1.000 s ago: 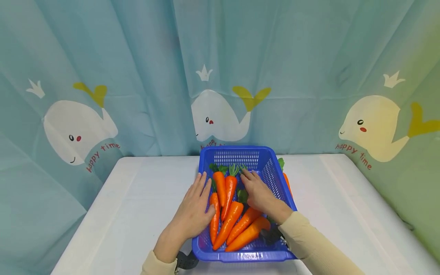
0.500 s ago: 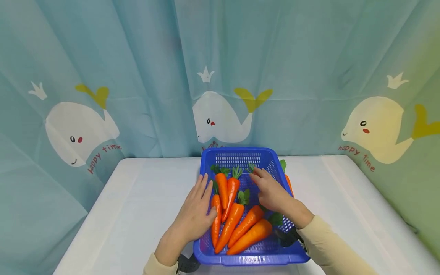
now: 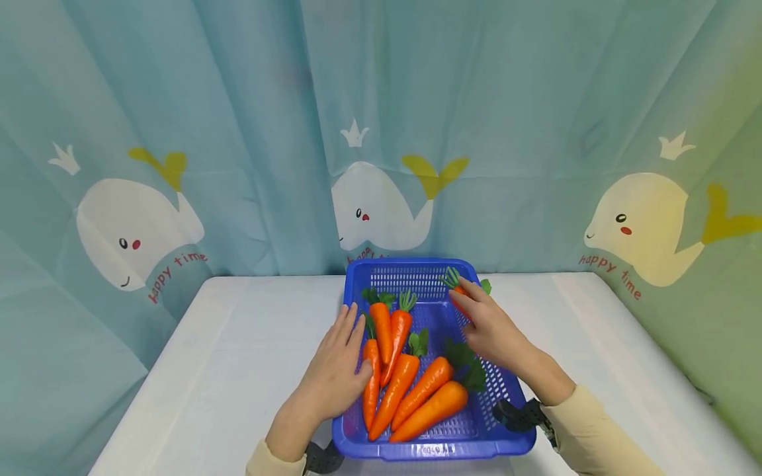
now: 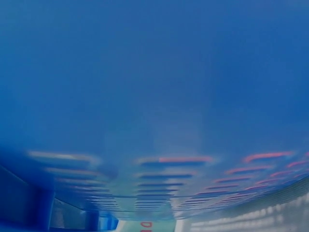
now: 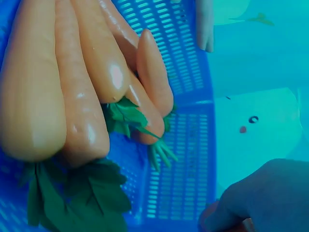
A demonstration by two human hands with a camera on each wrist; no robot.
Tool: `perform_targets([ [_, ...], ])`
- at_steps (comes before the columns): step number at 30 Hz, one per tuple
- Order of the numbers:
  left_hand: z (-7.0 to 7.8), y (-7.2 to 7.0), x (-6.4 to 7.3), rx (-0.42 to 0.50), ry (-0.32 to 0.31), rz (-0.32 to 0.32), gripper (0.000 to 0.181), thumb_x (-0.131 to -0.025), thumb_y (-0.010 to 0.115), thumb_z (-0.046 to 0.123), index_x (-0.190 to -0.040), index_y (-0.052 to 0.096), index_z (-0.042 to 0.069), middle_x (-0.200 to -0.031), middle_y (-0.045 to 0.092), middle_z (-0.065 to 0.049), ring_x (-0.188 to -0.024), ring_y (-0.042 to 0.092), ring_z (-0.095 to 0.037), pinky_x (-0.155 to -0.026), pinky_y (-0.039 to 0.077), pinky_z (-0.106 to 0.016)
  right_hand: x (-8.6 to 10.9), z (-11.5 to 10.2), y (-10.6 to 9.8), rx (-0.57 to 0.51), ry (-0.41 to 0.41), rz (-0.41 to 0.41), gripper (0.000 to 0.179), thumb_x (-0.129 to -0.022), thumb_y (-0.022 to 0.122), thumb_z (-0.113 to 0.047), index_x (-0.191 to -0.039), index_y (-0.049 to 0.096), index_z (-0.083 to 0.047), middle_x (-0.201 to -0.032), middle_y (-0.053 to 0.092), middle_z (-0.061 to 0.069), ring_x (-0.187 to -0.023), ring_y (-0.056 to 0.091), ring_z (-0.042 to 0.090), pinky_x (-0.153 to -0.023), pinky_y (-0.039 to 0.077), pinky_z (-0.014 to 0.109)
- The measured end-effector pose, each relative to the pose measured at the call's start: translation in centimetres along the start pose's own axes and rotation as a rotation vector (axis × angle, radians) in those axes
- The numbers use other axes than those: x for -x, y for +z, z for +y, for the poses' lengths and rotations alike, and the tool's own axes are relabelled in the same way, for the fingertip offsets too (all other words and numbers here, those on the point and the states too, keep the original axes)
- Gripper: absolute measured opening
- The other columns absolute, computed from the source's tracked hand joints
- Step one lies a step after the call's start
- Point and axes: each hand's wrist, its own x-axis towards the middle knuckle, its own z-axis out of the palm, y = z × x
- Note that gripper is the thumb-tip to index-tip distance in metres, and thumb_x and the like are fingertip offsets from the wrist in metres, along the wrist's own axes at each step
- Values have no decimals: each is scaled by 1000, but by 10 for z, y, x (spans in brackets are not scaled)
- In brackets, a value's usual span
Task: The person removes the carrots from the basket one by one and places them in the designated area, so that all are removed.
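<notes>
A blue plastic basket (image 3: pixel 430 451) holds several orange carrots with green tops, mostly in its left half. In the head view my right hand (image 3: pixel 497 330) grips a carrot (image 3: pixel 458 299) near the basket's far right corner, its green tuft beyond my fingertips and the rest hidden by the hand. My left hand (image 3: pixel 336 370) rests along the left rim with fingers extended, beside a slim carrot (image 3: pixel 370 383). Two thick carrots (image 3: pixel 431 411) lie slanted at the front, their leaves to the right. The left wrist view shows only the slotted basket wall (image 4: pixel 154 96) close up.
The basket stands on a white table (image 3: pixel 238 357) before a light blue curtain (image 3: pixel 512 99) printed with whales. Outside the basket's right wall, a green leaf (image 3: pixel 485 285) shows past my right hand.
My right hand has moved right across the basket with the carrot, from beside the other carrots to the right wall. Leaves of the front carrots are now uncovered. The left hand stays put.
</notes>
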Motion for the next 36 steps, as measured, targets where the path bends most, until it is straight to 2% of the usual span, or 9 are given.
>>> perform_targets([
  [6,1,1,0,1,8,7,67,-92,54,20,-151,33,-4,-166,15,-18,-155,10,-34,-122,22,-55,9,10,-7,8,10,73,57,-79,51,15,-136,53,10,-151,38,30,-136,42,49,-105,43,58],
  [11,2,1,0,-17,-13,10,70,-92,54,21,-153,30,-3,-166,13,-18,-155,10,-34,-122,21,-56,14,15,-13,8,20,102,60,-78,51,14,-137,52,9,-152,36,30,-138,40,49,-105,43,59],
  [16,4,0,1,-31,-44,25,73,-91,53,24,-154,27,-3,-166,12,-19,-155,10,-33,-122,20,-57,19,22,-20,-10,60,119,60,-79,49,14,-139,50,8,-154,34,30,-138,37,51,-104,41,63],
  [20,5,-2,1,-40,-46,31,72,-91,54,23,-153,29,-4,-165,15,-20,-155,12,-34,-122,20,-57,25,30,-25,-17,119,145,60,-80,49,13,-140,48,10,-153,34,30,-130,45,54,-97,46,64],
  [26,4,-3,2,-40,-51,28,72,-90,54,22,-153,30,-4,-165,16,-20,-154,13,-34,-122,20,-57,32,43,-29,-5,160,151,62,-79,52,12,-140,46,12,-152,34,32,-116,52,56,-89,50,66],
  [31,3,-2,2,-29,-44,25,71,-90,54,21,-152,31,-4,-165,15,-20,-154,12,-35,-122,20,-57,41,58,-28,6,163,159,61,-77,53,12,-137,47,14,-149,37,34,-114,52,57,-88,48,68],
  [36,3,-1,1,-23,-45,10,71,-90,54,20,-152,30,-4,-166,13,-19,-155,11,-35,-122,20,-56,52,73,-18,1,192,114,59,-78,57,10,-136,47,15,-147,36,38,-116,50,59,-89,48,69],
])
